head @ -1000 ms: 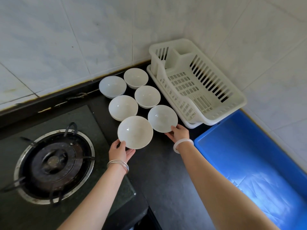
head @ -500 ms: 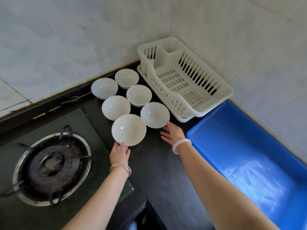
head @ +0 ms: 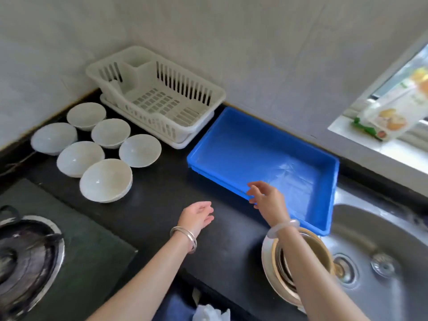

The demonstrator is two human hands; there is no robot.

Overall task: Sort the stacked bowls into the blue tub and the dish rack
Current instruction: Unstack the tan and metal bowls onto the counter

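Observation:
Several white bowls point(head: 105, 180) sit upright in two rows on the black counter at the left; the nearest looks like a stack. Behind them against the wall stands the white dish rack point(head: 159, 98), nothing in it. To its right lies the blue tub point(head: 261, 154), also holding nothing. My left hand point(head: 196, 216) hovers over the bare counter, fingers apart, holding nothing. My right hand point(head: 266, 198) is at the tub's near rim, fingers loosely spread, nothing in it.
A gas burner point(head: 20, 258) sits at the lower left. A steel sink point(head: 382, 258) is at the lower right, with a stack of dishes point(head: 278, 269) at its left edge under my right forearm. A window sill with a packet point(head: 391, 117) is at the far right.
Both hands have left the nearest bowls and moved right; my right hand now reaches the blue tub's rim. The view has swung right, revealing the sink and window.

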